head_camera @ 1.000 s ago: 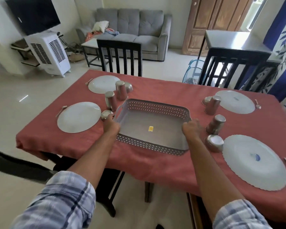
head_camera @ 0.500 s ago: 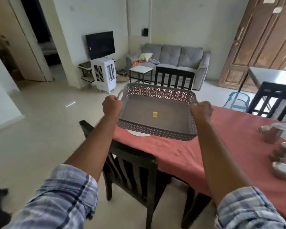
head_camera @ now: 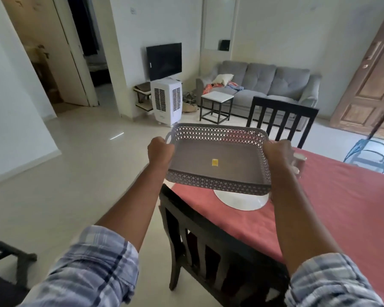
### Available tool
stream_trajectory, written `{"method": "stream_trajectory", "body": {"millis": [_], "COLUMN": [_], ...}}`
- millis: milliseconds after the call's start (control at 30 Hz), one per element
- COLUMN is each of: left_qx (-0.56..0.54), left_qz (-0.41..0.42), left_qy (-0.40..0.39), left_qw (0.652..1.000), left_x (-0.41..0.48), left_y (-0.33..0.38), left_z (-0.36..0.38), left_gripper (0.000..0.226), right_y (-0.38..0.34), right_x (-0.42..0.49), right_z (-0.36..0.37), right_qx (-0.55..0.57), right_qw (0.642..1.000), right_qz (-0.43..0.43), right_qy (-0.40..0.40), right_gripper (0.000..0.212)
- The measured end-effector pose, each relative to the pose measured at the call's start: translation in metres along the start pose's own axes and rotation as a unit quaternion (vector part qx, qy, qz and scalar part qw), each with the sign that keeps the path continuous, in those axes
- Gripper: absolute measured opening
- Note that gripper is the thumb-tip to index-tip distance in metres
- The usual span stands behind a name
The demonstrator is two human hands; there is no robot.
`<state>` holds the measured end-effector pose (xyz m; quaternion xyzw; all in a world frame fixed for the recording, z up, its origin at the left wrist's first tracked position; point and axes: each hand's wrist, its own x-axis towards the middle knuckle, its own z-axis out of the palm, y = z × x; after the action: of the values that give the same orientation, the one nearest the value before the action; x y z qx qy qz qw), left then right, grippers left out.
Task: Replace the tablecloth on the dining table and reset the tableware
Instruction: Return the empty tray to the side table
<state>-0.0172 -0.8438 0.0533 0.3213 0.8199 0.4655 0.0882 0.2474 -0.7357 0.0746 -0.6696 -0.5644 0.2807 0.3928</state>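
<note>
Empty lattice tray (head_camera: 197, 156) is held aloft above the red-clothed surface (head_camera: 341, 207) corner, fingers of left hand (head_camera: 160, 149) and right hand (head_camera: 277, 151) clamped on its handles; plate (head_camera: 242, 201) beneath and steel tumbler (head_camera: 298, 161) alongside could be struck if it is lowered unseen.

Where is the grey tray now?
Mid-frame in the head view, the grey tray hangs between the left hand and right hand, above the white plate.

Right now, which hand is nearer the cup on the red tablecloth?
Right. The right hand grips the tray just in front of the cup; the left hand grips the opposite handle, across the tray.
</note>
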Motion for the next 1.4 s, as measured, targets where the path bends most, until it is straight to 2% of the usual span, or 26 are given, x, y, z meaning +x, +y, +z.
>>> {"method": "stream_trajectory", "body": {"millis": [33, 167, 400, 700, 900, 1133, 1333, 1400], "left_qx": [0.005, 0.041, 0.036, 0.043, 0.027, 0.063, 0.068, 0.071], "left_qz": [-0.026, -0.048, -0.057, -0.02, 0.007, 0.05, 0.076, 0.1], "left_qy": [-0.006, -0.023, -0.051, -0.136, -0.185, -0.238, -0.24, -0.227], "left_qw": [1.0, 0.998, 0.996, 0.99, 0.982, 0.968, 0.965, 0.966], "left_x": [0.046, 0.132, 0.243, 0.407, 0.496, 0.581, 0.655, 0.683], "left_y": [-0.01, -0.033, -0.049, -0.059, -0.039, -0.002, 0.063, 0.091], "left_z": [-0.002, 0.001, 0.039, 0.091, 0.134, 0.226, 0.297, 0.32], "left_gripper": [0.026, 0.036, 0.04, 0.04, 0.041, 0.045, 0.048, 0.049], "right_y": [-0.017, -0.062, -0.094, -0.141, -0.163, -0.163, -0.189, -0.205], "right_x": [0.023, 0.04, 0.084, 0.146, 0.193, 0.284, 0.386, 0.42], "right_z": [0.044, 0.112, 0.194, 0.299, 0.347, 0.391, 0.409, 0.409], "right_qx": [0.005, 0.027, 0.0, 0.011, -0.006, -0.022, -0.022, -0.029], "right_qw": [1.0, 0.999, 0.998, 0.983, 0.969, 0.952, 0.946, 0.941], "right_qz": [0.013, 0.036, 0.061, 0.146, 0.177, 0.199, 0.192, 0.19], "right_qy": [0.008, 0.007, 0.025, 0.108, 0.173, 0.232, 0.26, 0.277], "right_gripper": [0.041, 0.054, 0.045, 0.045, 0.041, 0.039, 0.042, 0.035]}}
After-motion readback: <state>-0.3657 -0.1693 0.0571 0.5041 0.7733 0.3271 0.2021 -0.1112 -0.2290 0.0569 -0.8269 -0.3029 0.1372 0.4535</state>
